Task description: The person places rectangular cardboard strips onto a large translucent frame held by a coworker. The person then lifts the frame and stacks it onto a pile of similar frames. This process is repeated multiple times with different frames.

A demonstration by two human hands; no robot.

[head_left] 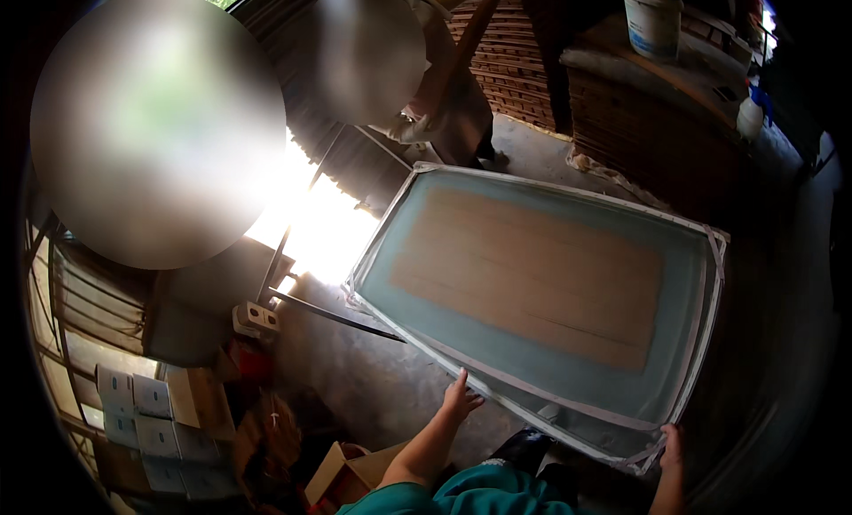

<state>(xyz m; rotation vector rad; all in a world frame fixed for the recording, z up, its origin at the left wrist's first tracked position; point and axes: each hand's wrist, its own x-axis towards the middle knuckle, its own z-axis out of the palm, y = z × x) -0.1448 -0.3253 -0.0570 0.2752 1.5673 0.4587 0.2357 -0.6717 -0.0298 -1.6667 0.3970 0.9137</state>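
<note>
A large rectangular screen frame [568,188] with pale taped edges lies before me. Its blue-green mesh [524,360] surrounds a wide brown rectangle [528,271]. At the frame's near long edge is my left hand [460,398], thumb up against the rim and fingers apart from it; the fingertips show just outside the edge. My right hand [673,446] is closed round the near right corner, with its thumb on top and the other fingers partly hidden. What bears the frame from below cannot be seen.
A person [457,107] stands beyond the far left corner. Stacks of brown sheets [515,58] rise behind, with a white bucket [652,20] and a spray bottle [752,116] at right. Several boxes [160,417] and an open carton [351,469] are at lower left. A dark bar [337,318] crosses above the floor.
</note>
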